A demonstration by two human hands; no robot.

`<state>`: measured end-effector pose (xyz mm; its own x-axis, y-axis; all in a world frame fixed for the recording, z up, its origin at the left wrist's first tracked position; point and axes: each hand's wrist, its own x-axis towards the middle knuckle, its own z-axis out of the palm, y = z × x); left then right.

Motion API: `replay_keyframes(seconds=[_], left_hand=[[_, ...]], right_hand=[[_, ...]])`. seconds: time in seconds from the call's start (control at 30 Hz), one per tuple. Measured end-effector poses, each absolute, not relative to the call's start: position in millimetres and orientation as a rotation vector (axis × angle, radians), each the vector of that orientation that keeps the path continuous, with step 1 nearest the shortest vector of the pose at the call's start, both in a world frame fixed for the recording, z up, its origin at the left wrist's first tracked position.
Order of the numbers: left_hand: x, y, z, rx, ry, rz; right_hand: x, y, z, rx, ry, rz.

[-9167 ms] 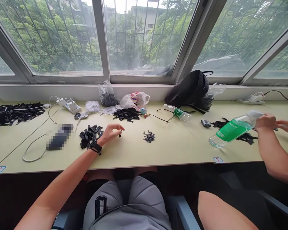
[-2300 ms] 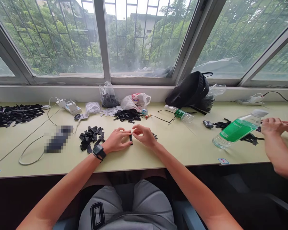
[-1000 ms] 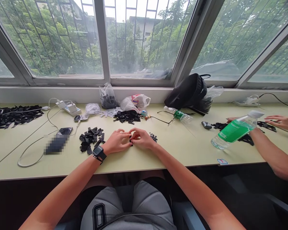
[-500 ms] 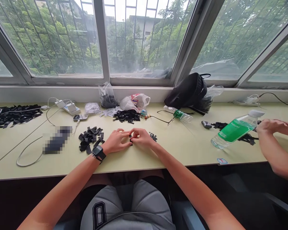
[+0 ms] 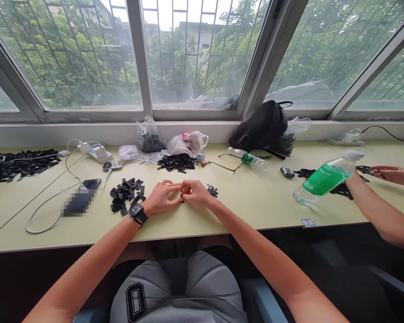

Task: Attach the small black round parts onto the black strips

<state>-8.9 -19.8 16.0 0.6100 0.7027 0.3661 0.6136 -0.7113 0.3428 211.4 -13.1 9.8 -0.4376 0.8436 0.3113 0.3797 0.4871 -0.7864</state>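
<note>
At the far left of the pale green desk, a broad heap of black strips lies spread out, with a white cable running past it to a power strip. Nearer the person, a phone sits beside a pixelated object, and next comes a loose pile of black pieces, just left of the wrist with the black watch.

The left hand and right hand meet at the middle of the desk, their fingertips closed together around a small black piece, which is mostly hidden by the fingers. Neither hand is spread wide. It is hard to tell what is being done to the piece.

Just right of the hands lies a small cluster of black rings, and behind them is another heap of black scraps. None of the heaps looks used up, and plenty of loose pieces lie on the desk, though nothing here shows how many have been handled.

Further right, beyond a green-labelled water bottle, a co-worker's hand is close to more black strips.
</note>
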Motion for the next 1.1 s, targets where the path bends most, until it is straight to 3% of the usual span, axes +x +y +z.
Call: replay_keyframes(seconds=[0.37,0.6,0.83,1.1], left_hand=[[-9.7,-18.9,14.3,2.657,1.119,0.718],[-11.6,-16.4,11.4,2.667,1.11,0.696],[-10.0,-13.7,9.2,2.629,1.051,0.801],[-8.4,-12.5,12.4,2.506,0.951,0.979]], right_hand=[[208.1,-40.0,17.6,-1.065,-2.388,0.192],[209.1,-54.2,19.6,-1.022,-2.579,-0.015],[211.2,-61.0,12.2,-1.044,-2.52,0.028],[216.2,-45.0,6.9,-0.922,-2.258,0.385]])
